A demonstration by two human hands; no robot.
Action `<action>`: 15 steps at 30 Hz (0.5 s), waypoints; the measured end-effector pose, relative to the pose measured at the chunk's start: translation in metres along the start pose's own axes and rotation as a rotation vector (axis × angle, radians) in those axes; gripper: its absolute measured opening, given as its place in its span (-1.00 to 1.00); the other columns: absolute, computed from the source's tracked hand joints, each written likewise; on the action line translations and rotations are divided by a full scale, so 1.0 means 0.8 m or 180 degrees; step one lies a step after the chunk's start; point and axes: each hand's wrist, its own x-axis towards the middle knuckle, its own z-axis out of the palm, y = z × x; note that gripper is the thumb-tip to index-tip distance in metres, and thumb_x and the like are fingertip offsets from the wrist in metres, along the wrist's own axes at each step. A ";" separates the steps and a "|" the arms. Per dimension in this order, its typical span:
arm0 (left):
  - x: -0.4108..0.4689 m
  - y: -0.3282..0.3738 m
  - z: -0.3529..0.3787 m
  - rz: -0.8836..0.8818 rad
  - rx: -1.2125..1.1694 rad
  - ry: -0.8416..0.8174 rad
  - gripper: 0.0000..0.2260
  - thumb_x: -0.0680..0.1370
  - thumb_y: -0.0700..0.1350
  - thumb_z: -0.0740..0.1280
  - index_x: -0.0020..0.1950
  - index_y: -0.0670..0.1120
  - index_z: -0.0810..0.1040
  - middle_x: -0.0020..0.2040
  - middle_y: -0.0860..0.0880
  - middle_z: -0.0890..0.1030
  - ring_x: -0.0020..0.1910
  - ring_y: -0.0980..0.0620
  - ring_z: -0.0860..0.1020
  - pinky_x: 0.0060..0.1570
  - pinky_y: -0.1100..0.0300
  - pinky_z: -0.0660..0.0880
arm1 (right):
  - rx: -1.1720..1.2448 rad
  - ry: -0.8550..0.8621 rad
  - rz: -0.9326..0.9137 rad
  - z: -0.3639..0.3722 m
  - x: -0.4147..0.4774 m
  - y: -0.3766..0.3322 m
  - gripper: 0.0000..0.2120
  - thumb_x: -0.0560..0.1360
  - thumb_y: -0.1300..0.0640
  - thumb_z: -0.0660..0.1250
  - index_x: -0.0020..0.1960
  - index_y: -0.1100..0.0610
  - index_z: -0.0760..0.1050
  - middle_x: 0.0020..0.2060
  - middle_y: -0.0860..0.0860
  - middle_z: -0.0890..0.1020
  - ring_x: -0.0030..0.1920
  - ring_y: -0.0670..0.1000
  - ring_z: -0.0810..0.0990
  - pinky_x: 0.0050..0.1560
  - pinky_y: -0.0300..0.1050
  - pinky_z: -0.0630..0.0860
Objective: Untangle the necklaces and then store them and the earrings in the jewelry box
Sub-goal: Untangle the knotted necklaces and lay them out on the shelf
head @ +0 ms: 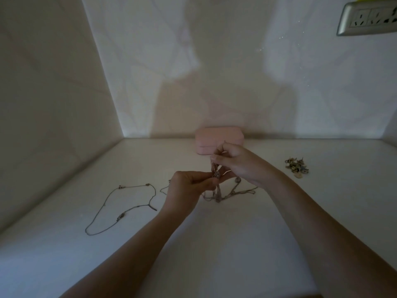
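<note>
I log the tangled necklaces (217,191) at frame centre, long axis near vertical, loose ends trailing on the table (214,244). Right hand (240,166) pinches the upper strand; left hand (189,187) pinches the knot from the left (nearer it). Jewelry box (214,137) sits behind, lid down.

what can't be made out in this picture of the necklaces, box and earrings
All head view, dim.
tangled necklaces: chain count unclear; thin, partly behind left hand and right hand.
jewelry box: front partly hidden by right hand; lid shut, inside unseen.
earrings: too small to count.
wall socket: cut off by the frame edge.
</note>
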 end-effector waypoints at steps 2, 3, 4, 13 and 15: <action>0.002 -0.002 -0.002 -0.0050 -0.0007 0.0113 -0.92 0.41 -0.24 0.49 -0.15 -0.07 0.70 -0.35 -0.01 0.68 -0.35 0.13 0.62 -0.18 0.35 0.56 | 0.0108 -0.0182 0.0046 -0.003 -0.002 -0.002 -0.92 0.53 0.30 0.33 -0.04 0.23 0.44 -0.24 0.11 0.60 -0.30 -0.01 0.63 -0.22 -0.12 0.63; 0.003 -0.003 -0.004 -0.0074 0.0004 0.0156 -0.95 0.41 -0.22 0.50 -0.17 -0.09 0.69 -0.35 -0.04 0.68 -0.36 0.12 0.61 -0.19 0.32 0.56 | 0.0171 -0.0272 0.0099 -0.005 -0.003 -0.003 -0.87 0.49 0.35 0.36 0.00 0.24 0.45 -0.21 0.13 0.61 -0.27 0.00 0.65 -0.18 -0.13 0.63; 0.004 -0.004 -0.006 -0.0104 0.0015 0.0179 -0.97 0.41 -0.21 0.50 -0.18 -0.10 0.69 -0.35 -0.06 0.68 -0.37 0.11 0.61 -0.19 0.30 0.57 | 0.0247 -0.0353 0.0163 -0.007 -0.004 -0.004 -0.82 0.47 0.40 0.37 0.03 0.25 0.46 -0.19 0.15 0.62 -0.24 0.02 0.66 -0.15 -0.14 0.64; 0.012 -0.012 -0.010 -0.0402 -0.0676 -0.0058 -0.94 0.51 -0.27 0.38 -0.17 -0.23 0.56 -0.33 -0.06 0.63 -0.27 0.05 0.59 -0.09 0.22 0.56 | 0.0024 -0.0063 0.0380 -0.013 -0.004 -0.002 -0.73 0.35 0.54 0.40 -0.06 0.26 0.54 -0.27 0.12 0.64 -0.31 -0.05 0.65 -0.25 -0.26 0.60; 0.011 -0.012 -0.007 -0.0455 -0.0858 -0.0169 -0.93 0.54 -0.29 0.33 -0.15 -0.23 0.52 -0.30 -0.09 0.60 -0.27 0.03 0.57 -0.13 0.22 0.56 | -0.0066 -0.0046 0.0420 -0.011 -0.004 -0.001 -0.74 0.35 0.54 0.40 -0.08 0.26 0.54 -0.28 0.12 0.63 -0.33 -0.07 0.64 -0.28 -0.27 0.59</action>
